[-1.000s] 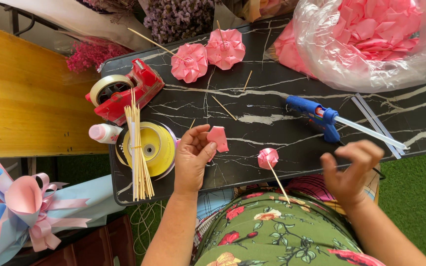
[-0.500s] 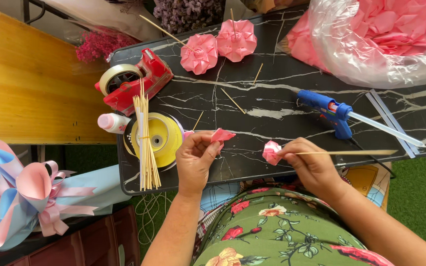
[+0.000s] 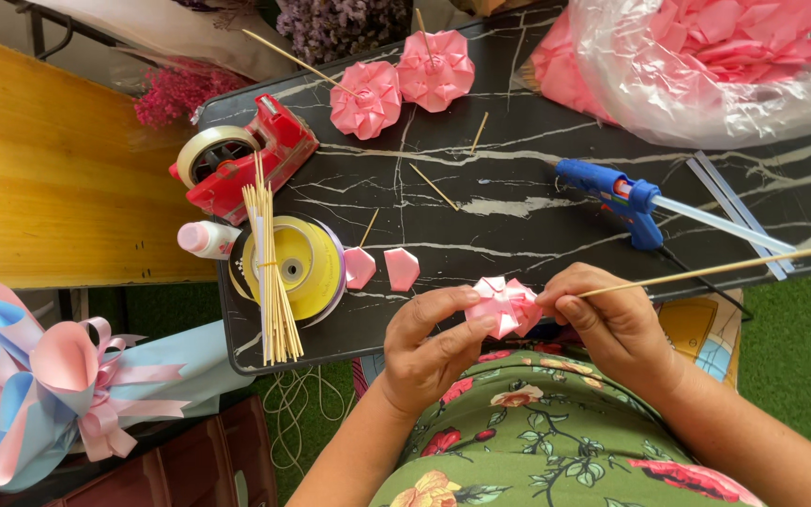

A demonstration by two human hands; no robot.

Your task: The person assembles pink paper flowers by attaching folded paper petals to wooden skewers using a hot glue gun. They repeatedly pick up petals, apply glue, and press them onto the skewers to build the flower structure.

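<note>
Your wooden skewer (image 3: pixel 706 270) lies nearly level above the black marble table's (image 3: pixel 518 216) near edge, free end pointing right and slightly away. Your right hand (image 3: pixel 612 324) pinches it. Your left hand (image 3: pixel 434 347) closes fingertips on the pink, folded-petal paper flower (image 3: pixel 502 305).

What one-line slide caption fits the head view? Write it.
Left hand and right hand hold a pink paper flower on a wooden stick.

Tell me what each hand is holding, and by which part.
Left hand pinches the pink paper flower by its petals; right hand grips the wooden stick at its flower end.
</note>
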